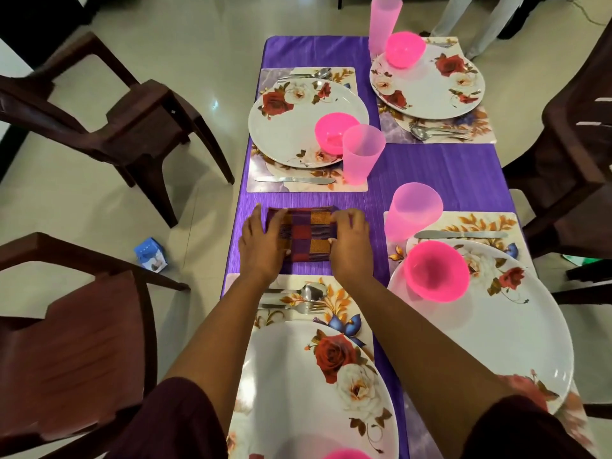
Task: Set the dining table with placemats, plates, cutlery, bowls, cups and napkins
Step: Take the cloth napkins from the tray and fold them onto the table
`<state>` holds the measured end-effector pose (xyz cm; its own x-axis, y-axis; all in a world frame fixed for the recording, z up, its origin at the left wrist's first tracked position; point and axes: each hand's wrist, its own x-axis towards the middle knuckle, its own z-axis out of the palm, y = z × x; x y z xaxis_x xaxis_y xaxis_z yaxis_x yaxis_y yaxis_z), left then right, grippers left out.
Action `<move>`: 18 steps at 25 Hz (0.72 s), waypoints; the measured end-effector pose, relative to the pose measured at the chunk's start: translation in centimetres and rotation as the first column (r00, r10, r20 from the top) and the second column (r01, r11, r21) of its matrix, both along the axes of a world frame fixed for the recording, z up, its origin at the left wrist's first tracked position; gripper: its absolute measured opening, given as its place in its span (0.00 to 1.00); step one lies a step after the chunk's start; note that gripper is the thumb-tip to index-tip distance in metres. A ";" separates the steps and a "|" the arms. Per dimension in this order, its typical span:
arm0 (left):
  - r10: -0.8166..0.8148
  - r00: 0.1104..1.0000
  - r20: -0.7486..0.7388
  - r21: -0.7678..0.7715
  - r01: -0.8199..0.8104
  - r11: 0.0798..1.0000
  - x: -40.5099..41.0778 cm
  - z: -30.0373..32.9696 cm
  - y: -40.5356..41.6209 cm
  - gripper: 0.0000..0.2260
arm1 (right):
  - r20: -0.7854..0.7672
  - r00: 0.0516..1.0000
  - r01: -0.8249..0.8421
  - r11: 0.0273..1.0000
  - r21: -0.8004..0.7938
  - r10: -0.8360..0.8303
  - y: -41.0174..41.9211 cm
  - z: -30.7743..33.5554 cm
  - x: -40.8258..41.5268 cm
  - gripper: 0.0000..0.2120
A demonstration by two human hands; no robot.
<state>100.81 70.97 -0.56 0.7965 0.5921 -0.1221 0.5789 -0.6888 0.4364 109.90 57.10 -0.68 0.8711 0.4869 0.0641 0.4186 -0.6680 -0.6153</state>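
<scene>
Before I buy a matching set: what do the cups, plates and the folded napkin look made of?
The cups look like translucent pink plastic: light shows through the walls. The plates are glossy white with printed roses, maybe melamine or glazed ceramic; the pictures cannot settle which. The napkin, under both hands, looks like woven checked cloth, matte with fine ribs.

Napkin [303, 235] on tablecloth [430, 167] between two left placemats [331, 289] [261, 180] — cup [412, 210] right.

both arms reach forward, sleeves at the elbows. left hand [261, 246] lies palm down, fingers [256, 215] spread and flat. right hand [351, 241] lies palm down, fingers [356, 217] curled.
</scene>
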 end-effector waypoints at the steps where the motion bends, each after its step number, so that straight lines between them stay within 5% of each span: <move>1: -0.099 0.994 -0.044 0.136 0.105 0.985 0.2 0.2 -0.2 0.34 | 0.171 0.977 -0.119 0.990 -0.074 0.131 0.0 -0.2 -0.2 0.19; 2: -0.199 0.975 -0.096 0.199 0.215 0.956 0.5 0.3 -0.3 0.32 | 0.264 0.931 -0.220 0.965 -0.145 0.252 -0.1 -0.4 -0.4 0.17; 4: -0.296 0.933 -0.204 0.160 0.330 0.930 1.1 0.3 -0.4 0.31 | 0.178 0.909 -0.316 0.902 -0.295 0.377 -0.2 -0.7 -0.3 0.22; 7: -0.270 0.919 -0.287 0.052 0.297 0.954 1.8 -0.4 0.2 0.33 | 0.052 0.887 -0.374 0.780 -0.501 0.458 -0.4 -0.7 0.3 0.30; 13: -0.272 0.893 -0.358 -0.011 0.287 0.958 2.6 0.0 1.0 0.35 | -0.015 0.888 -0.394 0.744 -0.540 0.459 0.0 1.0 0.1 0.32; 15: -0.309 0.896 -0.320 -0.004 0.324 0.946 2.5 1.0 1.6 0.34 | -0.070 0.882 -0.425 0.722 -0.545 0.467 0.8 1.9 1.0 0.29; 18: -0.170 0.984 -0.049 0.045 0.172 0.984 1.3 3.3 1.8 0.30 | -0.037 0.868 -0.446 0.747 -0.493 0.494 1.4 3.7 1.9 0.26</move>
<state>102.08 72.77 2.74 0.8811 0.4535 -0.1345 0.4688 -0.7992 0.3763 111.79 58.46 3.03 0.5255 0.8228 -0.2163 0.7946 -0.5655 -0.2208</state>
